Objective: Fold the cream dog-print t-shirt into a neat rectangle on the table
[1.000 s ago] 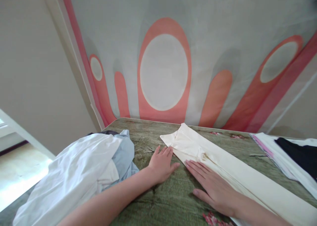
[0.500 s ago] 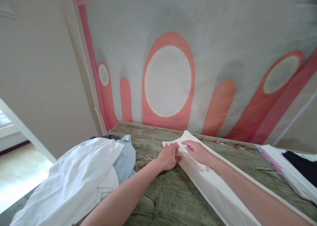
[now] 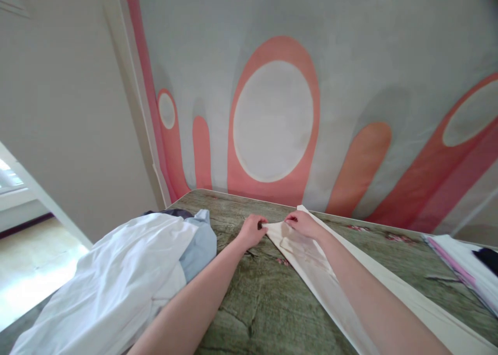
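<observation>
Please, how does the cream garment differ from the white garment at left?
The cream garment lies as a long strip; the white garment lies loosely heaped. The left hand pinches the cream garment's corner; no hand holds the white garment. Both are pale cloth.

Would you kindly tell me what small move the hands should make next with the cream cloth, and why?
Perhaps the left hand should gently draw its corner of the cream cloth outward, since it pinches that corner while wrinkles show in the cloth near the right hand.
</observation>
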A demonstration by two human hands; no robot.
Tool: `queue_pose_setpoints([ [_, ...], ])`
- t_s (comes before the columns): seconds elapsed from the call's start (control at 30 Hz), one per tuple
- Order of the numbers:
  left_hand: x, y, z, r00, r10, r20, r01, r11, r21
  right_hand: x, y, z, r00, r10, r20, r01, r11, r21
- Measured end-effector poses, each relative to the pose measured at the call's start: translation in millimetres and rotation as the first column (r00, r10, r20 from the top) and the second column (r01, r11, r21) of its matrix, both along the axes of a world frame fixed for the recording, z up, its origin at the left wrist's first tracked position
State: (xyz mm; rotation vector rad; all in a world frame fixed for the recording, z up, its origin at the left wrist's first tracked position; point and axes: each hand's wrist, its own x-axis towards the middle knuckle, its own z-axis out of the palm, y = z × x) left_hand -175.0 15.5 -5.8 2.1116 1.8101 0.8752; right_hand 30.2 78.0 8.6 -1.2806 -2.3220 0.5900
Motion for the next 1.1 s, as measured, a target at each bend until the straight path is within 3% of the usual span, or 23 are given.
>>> queue_pose_setpoints([
  [0.4, 6, -6, 0.9, 0.996, 0.026, -0.09, -0.021, 0.998, 0.057, -1, -3, -21.0, 0.997, -0.063, -0.043, 0.067, 0.995, 0.078],
  [0.53, 5, -7, 4.6, 0.99, 0.028, -0.135, -0.026, 1.0, 0.015, 0, -6, -21.5, 0.997, -0.068, -0.039, 0.072, 0.993, 0.094],
  [0.7, 7, -7, 7.6, 0.976, 0.134, -0.173, -0.144, 0.988, -0.046, -1, -10, -20.4, 0.996, -0.082, -0.031, 0.085, 0.99, 0.11],
  [1.1, 18, -13, 16.4, 0.914, 0.187, -0.359, -0.177, 0.982, 0.061, -7, -16, -19.4, 0.986, -0.166, -0.017, 0.167, 0.975, 0.143],
])
